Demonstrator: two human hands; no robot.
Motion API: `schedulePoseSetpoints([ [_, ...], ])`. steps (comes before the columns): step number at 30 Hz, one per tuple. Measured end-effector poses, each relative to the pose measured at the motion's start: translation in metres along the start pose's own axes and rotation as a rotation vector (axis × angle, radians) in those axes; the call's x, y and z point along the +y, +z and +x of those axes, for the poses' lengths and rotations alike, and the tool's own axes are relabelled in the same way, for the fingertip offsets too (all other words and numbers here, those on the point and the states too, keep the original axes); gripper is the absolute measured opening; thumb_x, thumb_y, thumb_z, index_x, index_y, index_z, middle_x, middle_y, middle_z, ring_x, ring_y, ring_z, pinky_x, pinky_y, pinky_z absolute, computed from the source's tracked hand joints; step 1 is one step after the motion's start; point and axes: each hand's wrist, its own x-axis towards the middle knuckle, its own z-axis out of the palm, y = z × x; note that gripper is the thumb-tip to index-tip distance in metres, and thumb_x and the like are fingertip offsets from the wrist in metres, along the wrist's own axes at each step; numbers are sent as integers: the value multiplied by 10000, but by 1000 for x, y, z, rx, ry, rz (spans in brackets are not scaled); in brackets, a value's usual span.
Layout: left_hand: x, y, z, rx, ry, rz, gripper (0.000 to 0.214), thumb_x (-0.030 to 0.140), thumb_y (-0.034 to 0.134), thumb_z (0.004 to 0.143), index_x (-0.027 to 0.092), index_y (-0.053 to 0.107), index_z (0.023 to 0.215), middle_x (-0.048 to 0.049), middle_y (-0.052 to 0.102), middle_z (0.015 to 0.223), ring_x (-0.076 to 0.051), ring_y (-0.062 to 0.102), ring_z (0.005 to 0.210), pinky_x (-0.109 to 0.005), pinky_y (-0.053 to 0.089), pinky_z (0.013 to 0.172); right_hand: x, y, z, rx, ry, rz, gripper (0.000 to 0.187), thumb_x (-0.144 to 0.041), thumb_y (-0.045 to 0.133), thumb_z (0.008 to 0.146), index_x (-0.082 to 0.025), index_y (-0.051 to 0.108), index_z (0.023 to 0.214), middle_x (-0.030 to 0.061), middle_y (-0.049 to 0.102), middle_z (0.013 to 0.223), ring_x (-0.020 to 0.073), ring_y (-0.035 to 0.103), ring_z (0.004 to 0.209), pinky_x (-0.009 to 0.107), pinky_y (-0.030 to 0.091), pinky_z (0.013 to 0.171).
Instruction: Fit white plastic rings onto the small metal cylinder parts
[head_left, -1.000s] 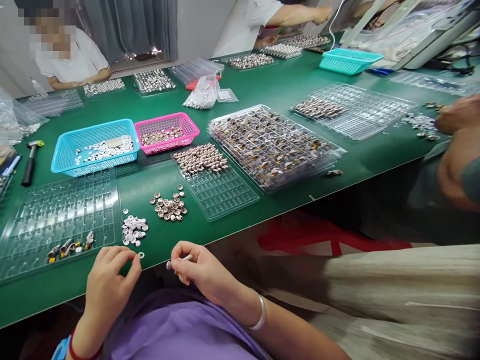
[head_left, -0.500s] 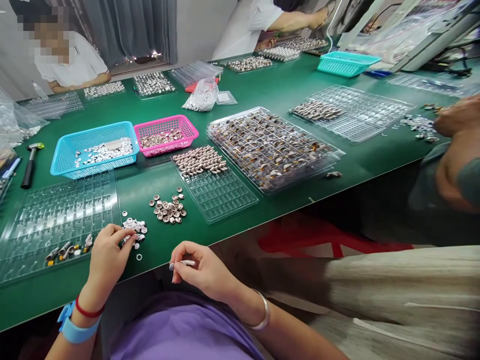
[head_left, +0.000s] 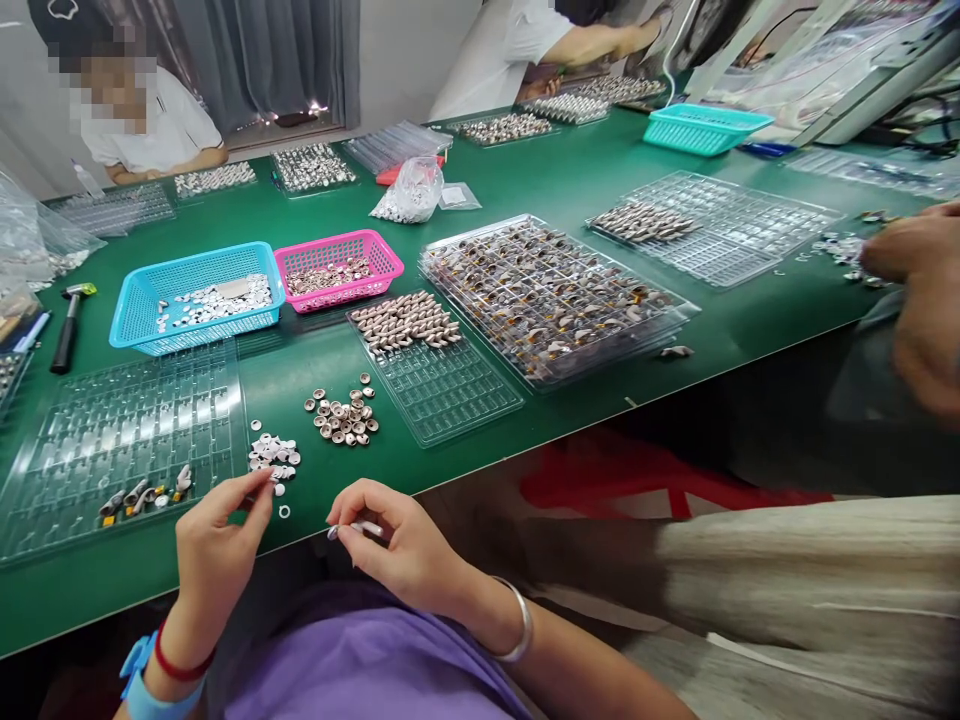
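Note:
My right hand (head_left: 401, 545) is closed around a small white earbud shell (head_left: 370, 529), its stem lying across the palm side and its round end between thumb and fingertips. At the near edge of the pile of white round caps (head_left: 274, 452), my left hand (head_left: 221, 535) pinches thumb and fingers together; what is between them, if anything, is too small to make out. A white ring (head_left: 284, 511) lies just right of those fingertips. Beyond my right hand is a heap of brownish cup-shaped shells (head_left: 343, 418). Several earbud parts (head_left: 146, 496) sit in the clear tray (head_left: 161, 400) at left.
Behind the piles stand a blue basket (head_left: 124, 318) and a pink basket (head_left: 394, 266). A part-filled tray (head_left: 457, 405) and stacked trays (head_left: 551, 380) are to the right. A hammer (head_left: 67, 330) lies far left. A co-worker's hand (head_left: 911, 245) is at the right edge.
My left hand has turned slightly, its fingertips still pinched at the white caps. My right hand has shifted a little left with the earbud shell. The view has drifted slightly.

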Motion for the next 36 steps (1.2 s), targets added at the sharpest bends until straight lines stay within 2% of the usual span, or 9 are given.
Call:
schedulePoseSetpoints([
  [3, 22, -2, -13, -106, -50, -160, 163, 301, 638, 860, 209, 766, 903, -20, 785, 816, -151, 740, 680, -198, 592, 607, -6, 5, -3, -72, -131, -11, 48, -180, 573, 830, -195, 538, 800, 81, 689, 1006, 125, 568, 708, 258, 463, 661],
  [6, 39, -4, -25, -205, -197, -413, 123, 248, 668, 830, 231, 776, 886, -12, 790, 816, -151, 750, 705, -173, 596, 625, -12, 7, -8, -109, -203, -73, 75, -161, 546, 846, -206, 515, 794, 98, 711, 1039, 143, 609, 747, 274, 487, 700],
  [8, 44, -5, -31, -235, -273, -521, 130, 231, 697, 808, 244, 782, 905, -15, 794, 841, -159, 755, 727, -179, 604, 653, -15, 6, -12, -104, -219, -107, 82, -154, 537, 854, -210, 509, 800, 103, 716, 1036, 152, 629, 777, 278, 498, 720],
  [11, 46, -6, -38, -227, -309, -577, 151, 229, 739, 781, 256, 789, 921, -21, 796, 857, -173, 758, 731, -195, 614, 664, -17, 4, -16, -112, -228, -105, 73, -159, 540, 862, -211, 514, 818, 110, 708, 1049, 163, 642, 828, 287, 512, 768],
  [14, 45, -6, -43, -177, -274, -565, 160, 223, 767, 761, 268, 794, 911, -13, 794, 827, -164, 750, 686, -182, 611, 622, -21, 3, -17, -94, -221, -80, 56, -185, 541, 874, -209, 532, 823, 83, 685, 944, 152, 613, 768, 278, 501, 725],
  [18, 47, -7, -50, -127, -186, -506, 192, 206, 788, 747, 276, 790, 925, -5, 792, 825, -158, 743, 677, -181, 611, 619, -27, 1, -15, -40, -157, -117, 78, -227, 575, 864, -200, 561, 792, -1, 545, 727, 118, 482, 616, 248, 412, 591],
  [27, 50, -8, -53, -183, -92, -503, 266, 151, 750, 785, 317, 759, 992, 29, 786, 884, -133, 742, 742, -165, 609, 683, -30, 0, -11, -130, 116, 8, 108, -233, 621, 795, -180, 554, 729, -33, 492, 667, 83, 406, 548, 217, 326, 496],
  [36, 49, -8, -53, -165, -42, -433, 186, 186, 733, 806, 275, 774, 964, -17, 787, 854, -172, 748, 712, -209, 619, 645, -28, 1, -10, -120, 151, 21, 106, -215, 635, 771, -175, 558, 709, -35, 497, 656, 74, 401, 539, 209, 319, 483],
])
